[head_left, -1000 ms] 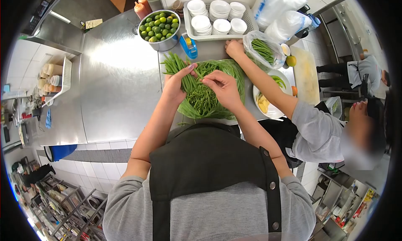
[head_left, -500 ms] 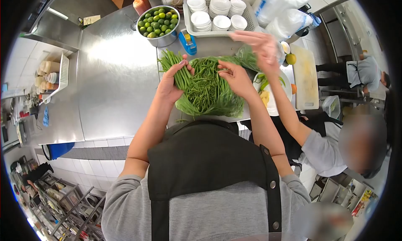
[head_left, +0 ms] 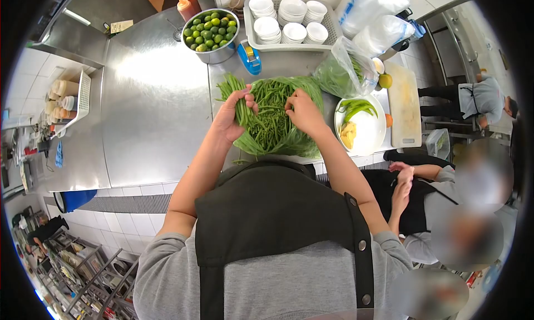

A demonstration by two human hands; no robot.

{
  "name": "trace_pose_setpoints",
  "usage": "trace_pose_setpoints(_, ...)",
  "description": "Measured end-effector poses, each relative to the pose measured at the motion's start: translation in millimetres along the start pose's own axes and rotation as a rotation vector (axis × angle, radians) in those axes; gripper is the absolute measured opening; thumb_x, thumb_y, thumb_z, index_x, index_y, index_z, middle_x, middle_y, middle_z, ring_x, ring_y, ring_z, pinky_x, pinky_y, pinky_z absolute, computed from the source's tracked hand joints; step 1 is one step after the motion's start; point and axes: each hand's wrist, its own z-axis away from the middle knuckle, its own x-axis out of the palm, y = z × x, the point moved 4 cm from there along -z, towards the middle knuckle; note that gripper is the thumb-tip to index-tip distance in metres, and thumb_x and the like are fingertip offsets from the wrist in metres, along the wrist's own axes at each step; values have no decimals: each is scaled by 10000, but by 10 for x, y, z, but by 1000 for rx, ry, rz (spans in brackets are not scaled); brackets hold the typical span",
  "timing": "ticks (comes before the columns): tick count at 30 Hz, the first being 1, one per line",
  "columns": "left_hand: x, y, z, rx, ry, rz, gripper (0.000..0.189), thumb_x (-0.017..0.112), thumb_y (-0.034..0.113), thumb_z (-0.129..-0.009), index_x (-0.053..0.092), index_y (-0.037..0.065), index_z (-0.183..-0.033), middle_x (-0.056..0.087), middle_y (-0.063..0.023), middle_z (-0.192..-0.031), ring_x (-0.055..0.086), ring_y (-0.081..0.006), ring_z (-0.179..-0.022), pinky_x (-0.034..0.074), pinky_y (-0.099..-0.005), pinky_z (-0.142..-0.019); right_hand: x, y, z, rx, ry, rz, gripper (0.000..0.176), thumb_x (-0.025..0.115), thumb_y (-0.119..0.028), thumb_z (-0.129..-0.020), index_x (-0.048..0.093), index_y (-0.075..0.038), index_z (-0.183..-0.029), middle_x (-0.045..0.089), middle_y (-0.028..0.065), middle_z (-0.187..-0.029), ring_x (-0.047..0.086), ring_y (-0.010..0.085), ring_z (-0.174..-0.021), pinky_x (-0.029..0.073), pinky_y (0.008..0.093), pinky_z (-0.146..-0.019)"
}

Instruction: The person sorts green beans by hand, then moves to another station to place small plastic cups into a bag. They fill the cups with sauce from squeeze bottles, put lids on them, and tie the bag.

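Note:
A clear plastic bag (head_left: 310, 145) lies spread on the steel counter, full of green beans (head_left: 272, 117). My left hand (head_left: 233, 113) is wrapped round a bunch of green beans, which stick out past the fingers toward the upper left, over the bag's left side. At the right part of the pile, my right hand (head_left: 303, 111) has its fingers curled and pinched among the beans. Its fingertips partly hide what they grip, and the beans there look loose and tangled.
Behind the bag stand a pot of limes (head_left: 210, 36), a blue tape dispenser (head_left: 249, 58) and a crate (head_left: 300, 45) of small white bowls. To the right are a bag of greens (head_left: 342, 75), a white plate (head_left: 370, 134), a cutting board (head_left: 405, 106) and co-workers.
A co-worker's raised hand has withdrawn from over the counter to the right, uncovering the plate and the bag of greens. My right hand has moved slightly left and down into the beans.

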Motion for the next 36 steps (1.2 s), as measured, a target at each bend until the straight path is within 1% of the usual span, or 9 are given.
trace_pose_setpoints(3, 37, -53, 31, 8, 33, -288, 157, 712, 118, -911, 630, 59, -1032, 628, -23, -804, 624, -138, -666, 555, -297, -662, 14, 74, -39, -8, -49, -67, 57, 690, -45, -809, 671, -7, -846, 578, 154, -964, 608, 321, -942, 497, 408, -831)
trace_pose_setpoints(7, 260, -150, 100, 87, 133, -710, 135, 767, 82, -863, 664, 28, -931, 667, -55, -797, 635, -147, -662, 546, -302, -623, -231, 39, -82, 106, -42, -440, 80, 712, -77, -834, 670, -23, -875, 627, 78, -907, 601, 196, -841, 482, 336, -773)
trace_pose_setpoints(12, 366, -258, -3, 292, 41, -820, 212, 798, -1, -799, 691, -20, -981, 726, -86, -903, 649, -137, -683, 537, -267, -615, -494, -235, -35, 102, 9, -678, 93, 698, -114, -903, 664, -29, -913, 656, -8, -811, 542, 76, -748, 436, 245, -714)
trace_pose_setpoints(18, 416, -250, -51, 471, 86, -1071, 171, 816, 2, -783, 715, -17, -920, 739, -63, -859, 672, -103, -721, 553, -261, -665, -389, -269, -52, 96, 99, -775, 100, 680, -96, -922, 662, 0, -943, 662, 23, -819, 585, 90, -734, 466, 258, -686)
trace_pose_setpoints(23, 489, -223, 11, 554, 104, -1267, 172, 825, 23, -785, 715, -14, -911, 731, -45, -812, 669, -83, -725, 554, -253, -669, -277, -242, 14, 322, -44, -1244, 101, 658, -124, -958, 653, -32, -915, 594, -28, -764, 514, 67, -695, 427, 218, -677)
trace_pose_setpoints(27, 418, -241, -27, 509, 124, -1113, 163, 825, 23, -784, 709, 3, -897, 721, -49, -794, 665, -97, -697, 545, -264, -646, -224, -196, 70, 416, -72, -1598, 123, 658, -153, -969, 655, -48, -905, 597, -32, -771, 530, 75, -707, 434, 226, -670)
trace_pose_setpoints(30, 383, -146, -60, 445, 140, -820, 185, 813, 24, -796, 676, 24, -920, 701, -48, -806, 649, -118, -667, 534, -282, -620, -231, -71, 102, 398, 64, -1277, 132, 656, -144, -969, 665, -44, -883, 609, -19, -784, 530, 73, -716, 435, 225, -672)
trace_pose_setpoints(32, 333, -65, -83, 354, 157, -446, 215, 804, 19, -800, 643, 44, -941, 686, -51, -832, 630, -131, -655, 522, -298, -601, -163, 51, 134, 345, 4, -1069, 132, 672, -148, -958, 684, -41, -883, 622, -13, -789, 536, 72, -720, 439, 229, -671)
trace_pose_setpoints(36, 187, 66, -111, 338, 202, -185, 236, 793, 11, -817, 606, 83, -941, 666, -46, -867, 618, -136, -708, 525, -320, -653, -183, -131, 227, 234, -39, -831, 137, 714, -164, -928, 716, -32, -895, 637, -15, -775, 538, 66, -716, 430, 233, -657)
